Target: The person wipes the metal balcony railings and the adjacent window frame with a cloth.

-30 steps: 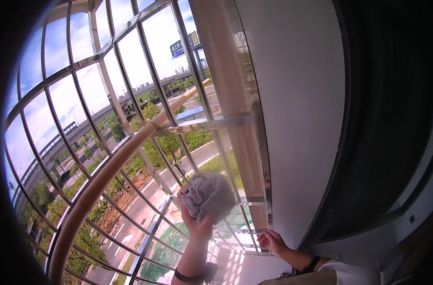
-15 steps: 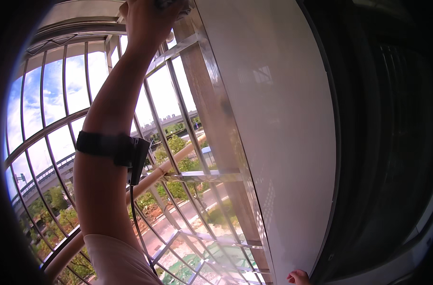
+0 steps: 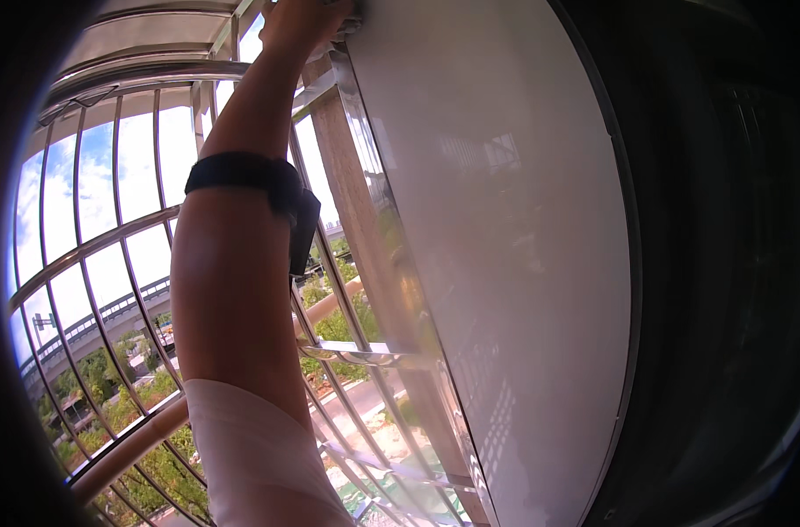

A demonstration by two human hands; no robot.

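My left arm reaches up from the lower edge. At the top of the picture my left hand (image 3: 305,25) is closed round a grey, crumpled cloth (image 3: 351,23), mostly hidden by the fingers and the picture's edge. The cloth lies against the upper left edge of a tall, glossy pale pane (image 3: 505,255), which carries faint reflections of bars. A black strap (image 3: 233,170) with a small dark box (image 3: 305,233) sits round my forearm. My right hand is out of sight.
Metal bars (image 3: 119,255) form a cage on the left, with a beige pipe (image 3: 128,461) running through it. A metal-edged frame (image 3: 365,140) borders the pane. Darkness fills the right side. Trees, a road and an elevated bridge (image 3: 93,329) lie outside.
My left arm has shifted to the right in the picture, and its hand has slid right along the pane's top. The right hand, earlier at the lower edge, has left the picture.
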